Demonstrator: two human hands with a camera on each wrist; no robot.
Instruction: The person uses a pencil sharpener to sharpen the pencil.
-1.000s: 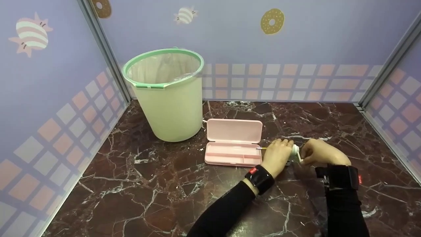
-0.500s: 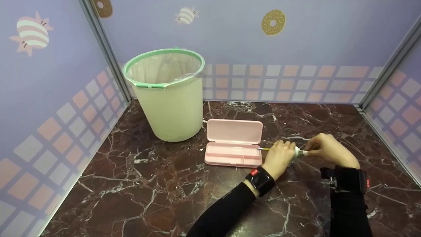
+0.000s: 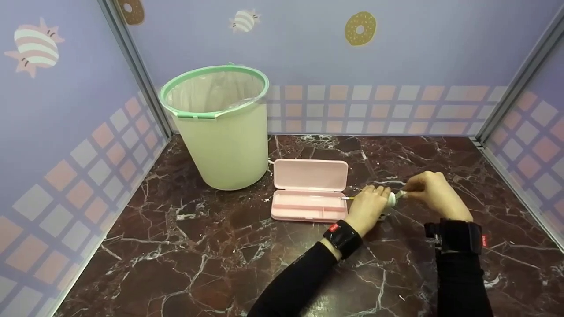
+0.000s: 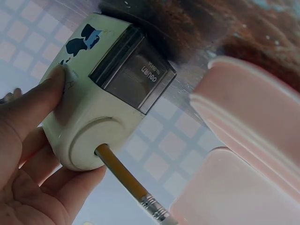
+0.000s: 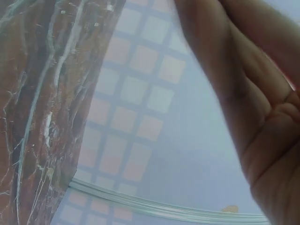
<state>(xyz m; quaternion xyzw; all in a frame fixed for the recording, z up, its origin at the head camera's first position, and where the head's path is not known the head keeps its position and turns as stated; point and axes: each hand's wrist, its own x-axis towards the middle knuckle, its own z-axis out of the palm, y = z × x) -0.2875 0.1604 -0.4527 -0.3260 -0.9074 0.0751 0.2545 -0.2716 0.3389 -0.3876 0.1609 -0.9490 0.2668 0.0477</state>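
A pale crank pencil sharpener (image 4: 110, 110) with a dark clear shavings drawer is gripped by my left hand (image 3: 366, 210). In the left wrist view, the thumb lies along one side and the fingers wrap beneath. A yellow pencil (image 4: 123, 173) sticks out of the sharpener's round hole, its metal-banded end toward the pencil case. At the sharpener's far end, my right hand (image 3: 435, 193) pinches the crank handle (image 3: 400, 194) between thumb and fingers. Just left of the left hand lies a pink pencil case (image 3: 311, 174), lid up, its divided tray facing upward.
Behind and left of the pencil case stands a tall pale-green bin (image 3: 224, 152) with a green rim and a clear liner. Patterned panels (image 3: 418, 57) wall in the dark marbled tabletop (image 3: 211, 264) at the back and both sides.
My right hand has swung the crank from pointing down to pointing up and right, rising with it. The left hand keeps hold of the sharpener in about the same spot.
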